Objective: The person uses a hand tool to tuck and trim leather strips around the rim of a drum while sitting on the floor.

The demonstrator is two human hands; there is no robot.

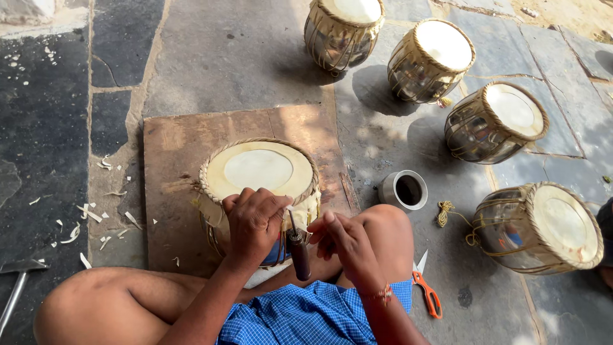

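left hand (254, 223) is gripping the near rim of the drum (258, 171), fingers curled together over the braided edge. the drum is sitting on a wooden board (172, 153) at centre frame, pale skin facing up, body tucked between the person's bare knees. right hand (341, 239) is hovering just right of the drum, fingertips pinched near the top of a dark-handled awl (298, 251); cannot tell exactly which fingers are touching it. the awl is standing roughly upright against the drum's near side, metal tip pointing up at the lacing.

four more laced metal drums are lying along the upper right and right edge. a steel cup (403, 190) is sitting right of the board, orange-handled scissors (426, 291) are lying lower right, yellow cord (445, 212) beside the cup. a hammer (18, 281) is lying at the lower left, pale shavings are scattered on the stone floor (230, 57) at left.
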